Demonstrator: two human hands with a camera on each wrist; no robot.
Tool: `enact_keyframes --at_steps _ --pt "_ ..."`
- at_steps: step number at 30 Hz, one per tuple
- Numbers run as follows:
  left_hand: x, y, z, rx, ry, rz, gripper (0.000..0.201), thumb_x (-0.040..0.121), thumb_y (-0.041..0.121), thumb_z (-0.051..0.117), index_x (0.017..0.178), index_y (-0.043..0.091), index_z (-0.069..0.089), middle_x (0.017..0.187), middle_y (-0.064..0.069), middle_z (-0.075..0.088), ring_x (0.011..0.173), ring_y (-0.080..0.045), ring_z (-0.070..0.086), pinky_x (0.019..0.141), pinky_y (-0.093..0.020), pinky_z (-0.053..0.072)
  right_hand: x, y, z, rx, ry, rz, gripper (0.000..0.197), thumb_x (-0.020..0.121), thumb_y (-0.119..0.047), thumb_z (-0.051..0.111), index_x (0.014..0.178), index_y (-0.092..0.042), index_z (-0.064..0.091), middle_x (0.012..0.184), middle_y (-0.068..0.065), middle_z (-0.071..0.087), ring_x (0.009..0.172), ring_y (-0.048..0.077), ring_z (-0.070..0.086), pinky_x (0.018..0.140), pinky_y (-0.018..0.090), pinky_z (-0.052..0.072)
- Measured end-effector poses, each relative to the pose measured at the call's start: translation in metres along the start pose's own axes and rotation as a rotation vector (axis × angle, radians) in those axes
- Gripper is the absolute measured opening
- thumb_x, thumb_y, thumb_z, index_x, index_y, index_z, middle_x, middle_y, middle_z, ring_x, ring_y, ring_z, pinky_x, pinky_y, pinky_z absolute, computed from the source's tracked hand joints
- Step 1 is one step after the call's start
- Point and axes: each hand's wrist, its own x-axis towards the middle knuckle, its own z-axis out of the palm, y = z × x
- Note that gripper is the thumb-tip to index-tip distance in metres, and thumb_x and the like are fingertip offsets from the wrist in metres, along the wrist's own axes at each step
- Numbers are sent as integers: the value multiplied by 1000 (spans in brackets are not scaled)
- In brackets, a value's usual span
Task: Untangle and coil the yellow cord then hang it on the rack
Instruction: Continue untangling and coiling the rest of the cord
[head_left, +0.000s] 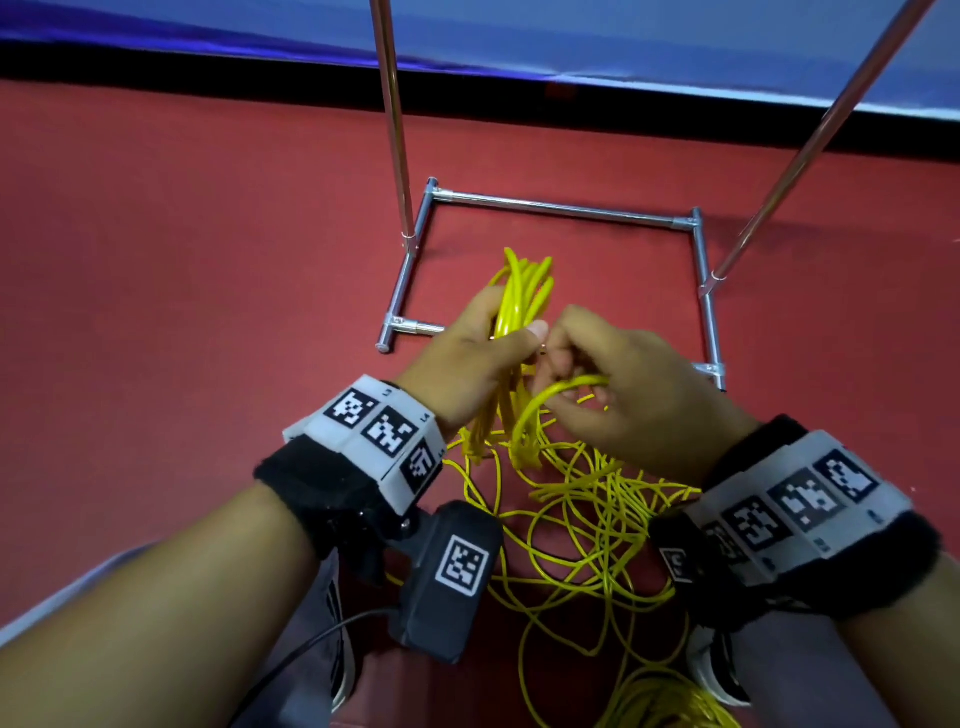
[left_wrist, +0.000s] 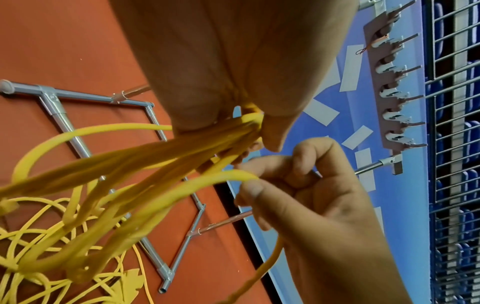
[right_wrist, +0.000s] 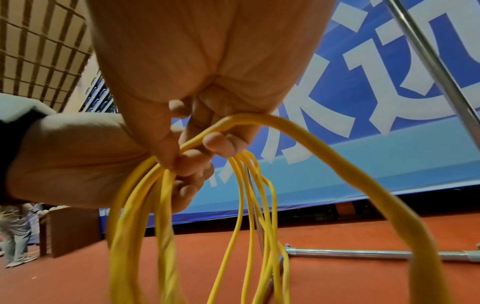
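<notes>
My left hand (head_left: 488, 343) grips a bundle of coiled loops of the yellow cord (head_left: 522, 291), held upright above the red floor. Right beside it, my right hand (head_left: 587, 364) pinches one strand of the same cord and brings a fresh loop (head_left: 556, 395) up to the bundle. The rest of the cord lies in a loose tangle (head_left: 597, 525) on the floor beneath my wrists. In the left wrist view the loops (left_wrist: 161, 156) fan out from my palm, and the rack's hook board (left_wrist: 389, 86) shows on the right. The right wrist view has the pinched strand (right_wrist: 285, 131) arching over my fingers.
The rack's metal base frame (head_left: 566, 208) lies on the red floor just beyond my hands, with two uprights (head_left: 395, 124) rising from it. A blue banner wall (head_left: 623, 41) stands behind. My shoes (head_left: 719, 670) flank the tangle. A person (right_wrist: 13, 232) stands far left.
</notes>
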Motion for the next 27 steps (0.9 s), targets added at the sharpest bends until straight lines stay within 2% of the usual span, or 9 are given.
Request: enact_keyframes --at_steps 2,4,7,10,12,15,19,24,27 --pt "-3 -1 4 -43 -73 -21 19 83 20 55 101 18 50 78 -1 56 73 -15 53 57 -24 45 1 3 -2 -1 97 -13 51 67 -2 76 76 -29 34 74 -4 56 67 -3 48 60 3 36" --pt "-7 1 7 -40 -115 -51 12 91 15 55 102 18 50 71 9 60 63 -5 56 55 -20 47 2 6 -4 -95 209 -16 54 58 -16 84 75 -25 33 72 -10 45 64 -3 42 59 7 33" --pt "-10 6 11 24 -153 -123 3 99 15 46 99 15 43 56 4 60 49 -8 57 45 -19 47 0 7 -7 -130 321 48 61 52 -24 88 75 -20 32 66 -4 43 56 4 36 53 14 30" --pt "-10 9 14 88 -152 -116 9 98 18 48 95 13 42 47 5 53 44 -10 47 43 -16 40 0 7 -6 10 289 113 58 58 -17 88 78 -20 33 65 0 48 50 6 38 49 14 31" --pt "-10 12 13 45 -128 -127 7 99 14 45 93 12 43 46 6 47 41 -9 40 44 -17 40 -1 8 -6 148 238 160 49 66 -19 83 85 -22 39 68 -1 53 49 5 41 48 22 37" --pt "-6 19 4 -71 -76 -150 17 100 12 38 84 16 42 45 5 38 37 -7 31 47 -22 39 -6 15 -15 221 191 269 24 74 -27 66 90 -28 49 68 0 59 56 26 49 55 35 42" --pt "-5 26 -7 -131 -50 -149 20 99 13 36 80 16 40 46 4 36 37 -8 30 51 -25 38 -12 23 -27 427 126 333 9 78 -25 59 87 -24 61 60 -3 59 57 7 53 55 19 44" --pt "-6 23 -5 -104 -100 -186 18 96 18 42 79 17 40 46 4 35 36 -9 30 54 -29 33 -11 21 -25 380 241 272 7 80 -22 61 83 -28 64 66 -7 54 65 10 47 61 18 39" --pt "-7 20 -3 -63 -130 -176 22 85 29 57 76 16 41 46 4 34 36 -10 30 53 -27 32 -6 21 -23 337 288 241 17 85 -11 65 84 -28 65 60 -13 56 61 1 48 59 11 38"
